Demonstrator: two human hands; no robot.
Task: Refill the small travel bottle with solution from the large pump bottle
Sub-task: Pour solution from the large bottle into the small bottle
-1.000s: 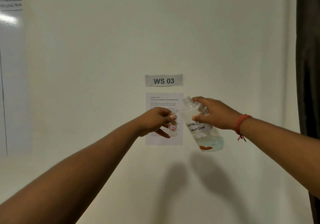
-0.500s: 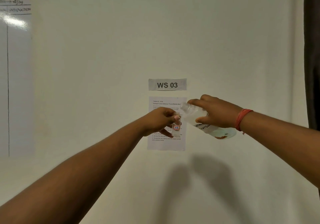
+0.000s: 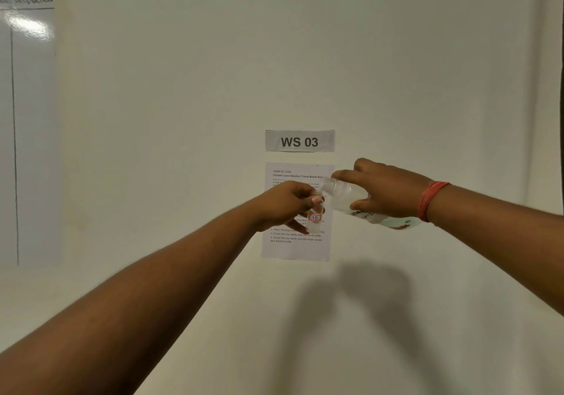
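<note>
Pouring step: right hand (image 3: 387, 191) wrapped round the large bottle (image 3: 348, 197), tipped neck-down so its open mouth sits just above the small travel bottle (image 3: 315, 217), letting solution run in; left hand (image 3: 285, 205) pinches the travel bottle upright near its top, in front of the instruction sheet (image 3: 297, 245), keeping its mouth clear

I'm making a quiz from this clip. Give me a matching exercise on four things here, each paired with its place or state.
Things:
1. small travel bottle
2. large bottle
3. WS 03 sign
4. red thread band

Places or states:
A. on the right wrist
B. tipped sideways, gripped by the right hand
C. on the wall above the instruction sheet
D. upright, pinched in the left hand

Pairs: 1-D, 2-B, 3-C, 4-A
</note>
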